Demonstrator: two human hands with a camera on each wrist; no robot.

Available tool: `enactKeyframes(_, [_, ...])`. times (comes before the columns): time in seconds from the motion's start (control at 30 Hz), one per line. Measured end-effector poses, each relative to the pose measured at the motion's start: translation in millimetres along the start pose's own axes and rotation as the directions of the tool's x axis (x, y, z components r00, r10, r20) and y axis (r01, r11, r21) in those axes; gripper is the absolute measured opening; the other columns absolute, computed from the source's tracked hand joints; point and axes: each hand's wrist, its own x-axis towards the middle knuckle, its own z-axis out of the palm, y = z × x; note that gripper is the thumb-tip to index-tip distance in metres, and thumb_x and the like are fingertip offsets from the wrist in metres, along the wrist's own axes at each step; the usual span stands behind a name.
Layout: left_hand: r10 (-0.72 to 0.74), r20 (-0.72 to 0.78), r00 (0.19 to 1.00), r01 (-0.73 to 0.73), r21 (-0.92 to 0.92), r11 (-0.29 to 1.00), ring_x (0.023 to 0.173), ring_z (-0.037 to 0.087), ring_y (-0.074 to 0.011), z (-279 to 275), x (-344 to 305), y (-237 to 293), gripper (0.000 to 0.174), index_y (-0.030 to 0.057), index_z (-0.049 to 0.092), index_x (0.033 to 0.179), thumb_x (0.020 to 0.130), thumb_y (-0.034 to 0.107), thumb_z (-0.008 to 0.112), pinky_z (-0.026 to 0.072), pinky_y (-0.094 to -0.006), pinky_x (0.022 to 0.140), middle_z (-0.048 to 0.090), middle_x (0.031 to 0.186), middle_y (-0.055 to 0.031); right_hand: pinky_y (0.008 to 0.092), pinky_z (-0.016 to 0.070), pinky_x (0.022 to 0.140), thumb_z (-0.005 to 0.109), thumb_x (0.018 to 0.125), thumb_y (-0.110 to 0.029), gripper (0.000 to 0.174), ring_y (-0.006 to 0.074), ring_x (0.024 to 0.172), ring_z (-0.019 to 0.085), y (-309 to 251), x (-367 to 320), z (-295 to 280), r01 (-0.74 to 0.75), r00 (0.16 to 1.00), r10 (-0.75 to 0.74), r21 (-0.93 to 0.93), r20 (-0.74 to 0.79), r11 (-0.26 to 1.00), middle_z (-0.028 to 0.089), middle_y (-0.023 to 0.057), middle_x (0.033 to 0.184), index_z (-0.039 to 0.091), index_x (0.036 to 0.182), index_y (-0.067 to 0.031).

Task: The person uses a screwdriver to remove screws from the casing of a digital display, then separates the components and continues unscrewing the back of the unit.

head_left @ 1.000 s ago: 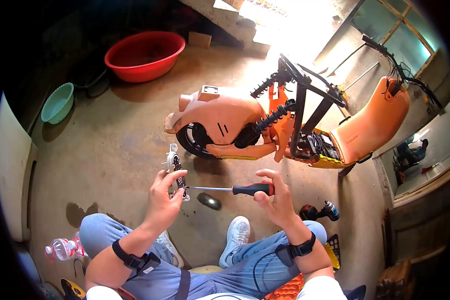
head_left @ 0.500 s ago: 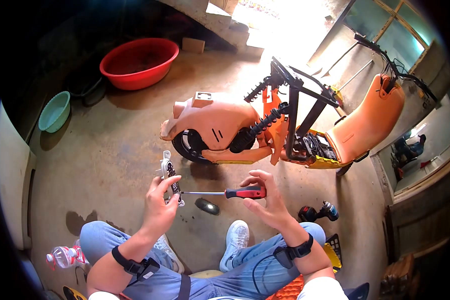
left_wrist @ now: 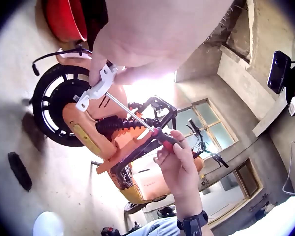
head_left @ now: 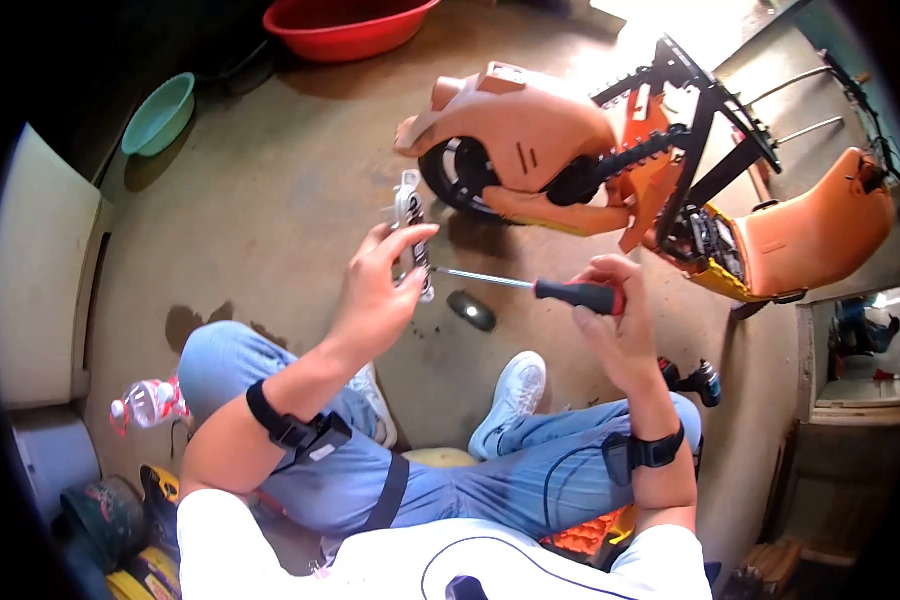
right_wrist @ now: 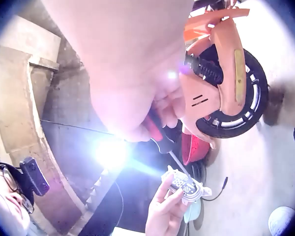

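Note:
My left hand holds a small panel with a white housing and a dark, marked face, fingers and thumb at its edges. In the right wrist view light digit-like marks show on the dark face of the panel. My right hand grips the black and red handle of a screwdriver. Its metal shaft runs left, the tip right at the lower part of the panel's face. In the left wrist view the white back and mounting tabs of the panel face me, and the screwdriver shaft passes behind.
A partly stripped orange electric scooter stands ahead. On the floor lie a dark oval piece and a cordless drill. A red basin and a green basin are farther off, and a plastic bottle is at left.
The head view has tipped downward, so the hands and scooter sit higher in it. Both hands keep their holds, and the screwdriver tip stays at the panel, its handle now slanting lower to the right.

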Motion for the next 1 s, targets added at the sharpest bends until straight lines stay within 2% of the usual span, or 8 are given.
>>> enactKeyframes(0.1, [-0.001,0.019,1.000,0.001,-0.034,0.999,0.093,0.055,-0.0147,2,0,-2,0.045,0.0079,0.064,0.124,0.083,-0.010,0.060,0.0513,-0.0280,0.086,0.055,0.114,-0.0061,0.0233,0.0462,0.065,0.069,0.090,-0.024,0.041,0.0099,0.075,0.058,-1,-4,-4,-0.174,0.982,0.166,-0.086,-0.093,0.981,0.062,0.0098,0.096,0.051,0.122,-0.0071])
enactKeyframes(0.2, [-0.007,0.033,0.999,0.010,-0.098,0.995,0.098,0.057,-0.0135,4,1,-9,0.045,0.0075,0.063,0.125,0.085,-0.012,0.059,0.0519,-0.0265,0.087,0.054,0.118,-0.0048,0.0233,0.0462,0.063,0.068,0.090,-0.023,0.044,0.0105,0.072,0.059,-9,-2,-5,-0.199,0.978,0.196,-0.034,-0.068,0.979,0.062,0.0093,0.093,0.049,0.125,-0.0071])
enactKeyframes(0.33, [-0.062,0.079,0.995,0.065,-0.032,0.997,0.104,0.059,-0.0144,0,1,-2,0.045,0.0061,0.062,0.126,0.085,-0.013,0.057,0.0538,-0.0277,0.089,0.052,0.119,-0.0054,0.0232,0.0475,0.065,0.069,0.091,-0.030,0.051,0.0125,0.076,0.060,3,5,8,0.048,0.992,-0.029,0.154,-0.123,0.987,0.060,0.0079,0.094,0.044,0.130,-0.0075])
enactKeyframes(0.5, [-0.033,0.095,0.995,0.042,-0.100,0.994,0.100,0.058,-0.0139,3,1,-3,0.045,0.0059,0.062,0.126,0.085,-0.014,0.057,0.0540,-0.0273,0.087,0.051,0.117,-0.0049,0.0252,0.0505,0.071,0.068,0.094,-0.031,0.048,0.0143,0.082,0.062,-2,1,-5,-0.146,0.983,0.127,-0.151,-0.132,0.978,0.062,0.0108,0.099,0.046,0.130,-0.0077])
enactKeyframes(0.63, [-0.020,0.079,0.997,0.028,-0.105,0.994,0.099,0.057,-0.0137,2,1,-1,0.045,0.0059,0.062,0.126,0.085,-0.014,0.057,0.0542,-0.0271,0.087,0.051,0.117,-0.0047,0.0256,0.0507,0.072,0.067,0.094,-0.032,0.047,0.0128,0.084,0.063,-10,3,-3,-0.317,0.947,0.314,-0.045,-0.064,0.947,0.062,0.0111,0.099,0.047,0.129,-0.0072])
enactKeyframes(0.7, [-0.032,0.079,0.996,0.038,-0.076,0.996,0.099,0.057,-0.0134,1,2,-4,0.045,0.0062,0.062,0.126,0.085,-0.013,0.057,0.0543,-0.0266,0.086,0.051,0.117,-0.0044,0.0234,0.0501,0.068,0.065,0.096,-0.037,0.045,0.0104,0.078,0.063,-1,8,10,0.047,0.986,-0.041,0.030,-0.159,0.998,0.063,0.0113,0.098,0.051,0.126,-0.0063])
enactKeyframes(0.73, [-0.033,0.080,0.996,0.039,-0.076,0.996,0.099,0.057,-0.0134,1,2,-4,0.045,0.0062,0.062,0.126,0.085,-0.013,0.057,0.0543,-0.0266,0.086,0.051,0.117,-0.0044,0.0234,0.0501,0.068,0.065,0.096,-0.037,0.045,0.0104,0.078,0.063,-1,7,10,0.046,0.987,-0.040,0.030,-0.159,0.998,0.063,0.0113,0.098,0.051,0.126,-0.0063])
enactKeyframes(1.0, [-0.035,0.100,0.994,0.044,-0.087,0.995,0.100,0.056,-0.0127,0,1,0,0.045,0.0062,0.062,0.126,0.086,-0.013,0.057,0.0551,-0.0260,0.085,0.052,0.117,-0.0042,0.0238,0.0518,0.075,0.065,0.091,-0.016,0.048,0.0140,0.093,0.061,-17,7,-15,-0.467,0.884,0.467,-0.019,-0.013,0.884,0.059,0.0143,0.115,0.044,0.133,-0.0064])
